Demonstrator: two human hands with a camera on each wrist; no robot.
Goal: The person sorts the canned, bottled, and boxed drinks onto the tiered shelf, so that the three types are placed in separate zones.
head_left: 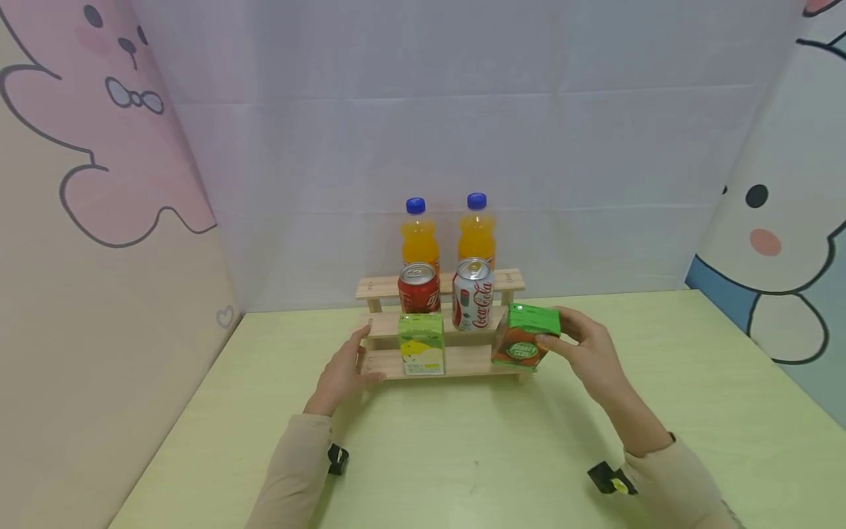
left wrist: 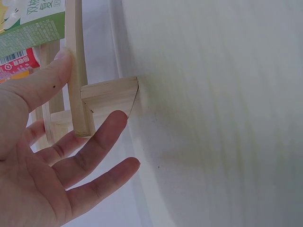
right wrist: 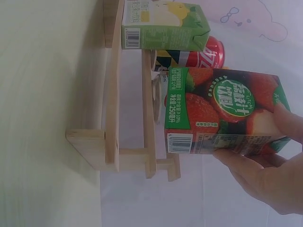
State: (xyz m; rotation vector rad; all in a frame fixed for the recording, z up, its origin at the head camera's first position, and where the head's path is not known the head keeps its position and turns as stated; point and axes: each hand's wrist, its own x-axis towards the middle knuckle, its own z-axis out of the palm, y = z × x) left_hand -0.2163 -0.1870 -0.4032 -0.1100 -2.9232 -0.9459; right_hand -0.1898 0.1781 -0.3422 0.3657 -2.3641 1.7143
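Note:
A litchi juice carton point(right wrist: 222, 109) with a green top is pinched between the thumb and fingers of my right hand point(head_left: 588, 353). It is tilted at the right end of a small stepped wooden rack point(head_left: 469, 360), above the lowest step in the right wrist view. My left hand point(head_left: 340, 375) is at the rack's left end, its thumb point(left wrist: 49, 78) against the front slat and its fingers loosely spread around the end. A green and yellow drink carton point(head_left: 421, 345) stands upright on the lowest step, left of the held one.
On the middle step stand a red cola can point(head_left: 419, 289) and a white and silver Coca-Cola can point(head_left: 473, 295). Two orange drink bottles point(head_left: 419, 236) with blue caps stand on the top step. The rack sits on a pale table point(head_left: 449, 448) before a white curtain point(head_left: 317, 169).

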